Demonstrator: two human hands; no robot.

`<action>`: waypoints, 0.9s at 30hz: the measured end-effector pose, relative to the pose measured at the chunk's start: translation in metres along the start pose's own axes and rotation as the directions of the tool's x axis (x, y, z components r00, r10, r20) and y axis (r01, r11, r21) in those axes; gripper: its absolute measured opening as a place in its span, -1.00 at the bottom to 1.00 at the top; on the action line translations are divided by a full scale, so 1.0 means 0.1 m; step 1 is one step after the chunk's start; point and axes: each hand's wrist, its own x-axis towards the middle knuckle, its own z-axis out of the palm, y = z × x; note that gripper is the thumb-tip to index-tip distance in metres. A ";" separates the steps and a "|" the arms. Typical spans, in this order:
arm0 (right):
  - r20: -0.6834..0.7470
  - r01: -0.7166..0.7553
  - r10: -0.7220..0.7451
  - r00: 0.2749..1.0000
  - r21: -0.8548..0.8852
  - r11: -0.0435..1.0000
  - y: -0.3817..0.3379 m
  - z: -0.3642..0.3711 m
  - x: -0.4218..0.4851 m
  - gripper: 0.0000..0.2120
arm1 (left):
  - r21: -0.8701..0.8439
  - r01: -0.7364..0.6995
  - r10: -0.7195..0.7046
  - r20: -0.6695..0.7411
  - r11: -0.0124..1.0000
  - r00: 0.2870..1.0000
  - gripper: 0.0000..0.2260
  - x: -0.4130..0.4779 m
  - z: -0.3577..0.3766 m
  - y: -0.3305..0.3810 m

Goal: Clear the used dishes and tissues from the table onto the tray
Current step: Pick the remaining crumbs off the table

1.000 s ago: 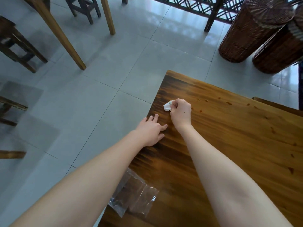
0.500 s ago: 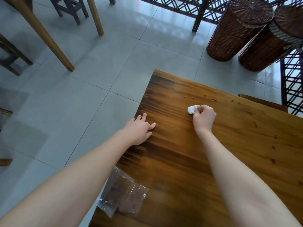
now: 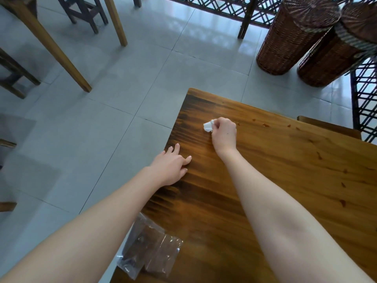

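The right hand (image 3: 224, 133) pinches a crumpled tissue (image 3: 208, 126) against the bench (image 3: 285, 180), the left hand (image 3: 171, 165) rests flat; next, probably carry it to the unseen tray.

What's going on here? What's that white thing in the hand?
Someone is clearing up at a wooden table. Their right hand pinches a crumpled white tissue down near the tabletop, close to the far corner. Their left hand rests flat on the table by its edge, fingers spread. A clear plastic bag lies at the near edge. No tray or dishes are in view.
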 end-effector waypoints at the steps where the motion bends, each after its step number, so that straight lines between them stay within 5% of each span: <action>1: 0.016 0.034 -0.034 0.999 -0.007 0.999 -0.04 0.06 -0.03 -0.81 | -0.004 0.002 -0.002 -0.006 1.000 1.000 -0.55 0.00 0.02 -0.01; 8: 0.114 0.190 -0.188 0.976 -0.007 0.982 -0.22 0.29 -0.20 -0.84 | -0.014 0.013 -0.013 -0.016 1.000 1.000 -0.56 -0.01 0.00 0.00; 18: -0.184 -0.202 0.188 0.965 -0.066 0.977 0.83 -0.70 0.47 -0.83 | 0.003 -0.004 0.005 -0.193 1.000 0.981 -0.62 0.00 -0.27 0.32; 27: -0.317 -0.335 0.312 0.896 -0.019 0.942 1.31 -1.09 0.44 -0.84 | 0.056 -0.137 0.140 -0.043 0.989 0.989 -0.55 0.25 -0.27 0.87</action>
